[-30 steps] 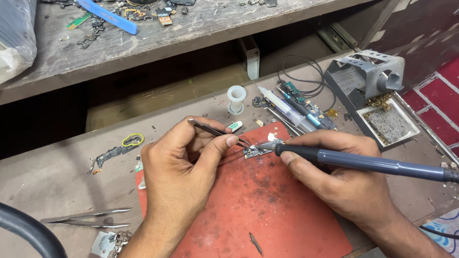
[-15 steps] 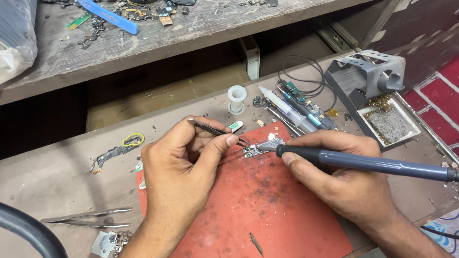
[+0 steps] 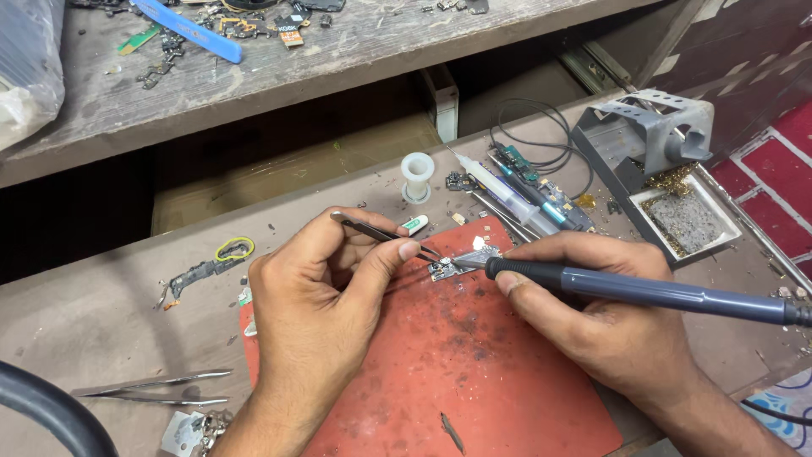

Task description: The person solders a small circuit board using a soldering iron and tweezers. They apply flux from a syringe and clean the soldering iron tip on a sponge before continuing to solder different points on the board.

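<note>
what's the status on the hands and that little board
Left hand pinching tweezers on small board. Right hand holding soldering iron, tip at board. Nothing in the way.

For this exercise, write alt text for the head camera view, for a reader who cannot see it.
The left hand pinches tweezers onto a small circuit board on a red mat, while the right hand holds a soldering iron to it. Spare tweezers and an iron stand sit nearby.
</note>
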